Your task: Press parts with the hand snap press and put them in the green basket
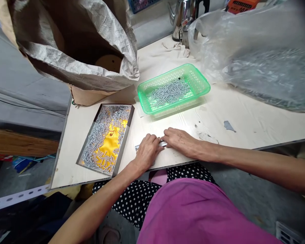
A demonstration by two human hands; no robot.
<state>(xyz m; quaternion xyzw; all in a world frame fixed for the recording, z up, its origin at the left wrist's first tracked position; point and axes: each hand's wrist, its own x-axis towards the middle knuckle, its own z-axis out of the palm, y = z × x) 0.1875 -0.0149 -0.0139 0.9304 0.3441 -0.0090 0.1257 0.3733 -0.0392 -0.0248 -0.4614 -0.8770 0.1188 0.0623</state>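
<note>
A narrow metal strip (163,143) lies near the table's front edge, partly covered by both hands. My left hand (147,150) has its fingers bent over the strip's left part. From the right, my right hand (179,141) pinches the strip's other end. Small metal springs (170,91) lie in a green plastic basket (174,107) beyond the hands. To the left, a shallow box (123,145) with a yellow lining holds many more small springs (94,139). Whether a spring sits between the fingers is hidden.
A large woven sack (91,73) stands open at the back left. A clear plastic bag (259,67) full of metal pieces lies at the right. A steel kettle (184,17) and an orange box (241,5) are behind.
</note>
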